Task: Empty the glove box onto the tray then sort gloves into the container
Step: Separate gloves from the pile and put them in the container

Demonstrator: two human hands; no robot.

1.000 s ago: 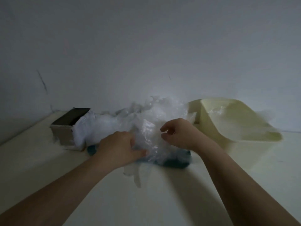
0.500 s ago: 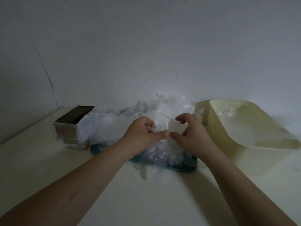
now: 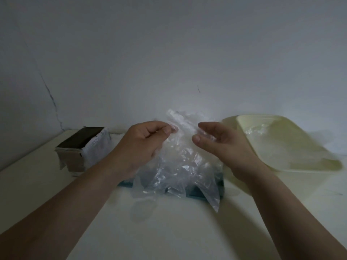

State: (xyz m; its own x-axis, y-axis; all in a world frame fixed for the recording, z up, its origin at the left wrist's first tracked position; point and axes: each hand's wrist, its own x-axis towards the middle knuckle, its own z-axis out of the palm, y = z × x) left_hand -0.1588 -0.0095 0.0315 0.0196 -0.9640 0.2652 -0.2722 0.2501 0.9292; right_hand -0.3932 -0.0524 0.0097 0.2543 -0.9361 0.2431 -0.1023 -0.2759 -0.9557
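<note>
Left hand (image 3: 142,147) pinches thumb to forefinger on a clear film glove (image 3: 185,122), centre frame. Right hand (image 3: 223,147) has fingers curled, nipping the same glove from the other side. Below them, pile of gloves (image 3: 178,169) heaped on dark tray (image 3: 195,193), some spilling off its front edge. Gloves look near weightless, floppy, slick and clingy, likely to lift in clumps; best taken at a cuff edge, peeled singly. Container (image 3: 300,166) right of frame, glove box (image 3: 75,158) left.
</note>
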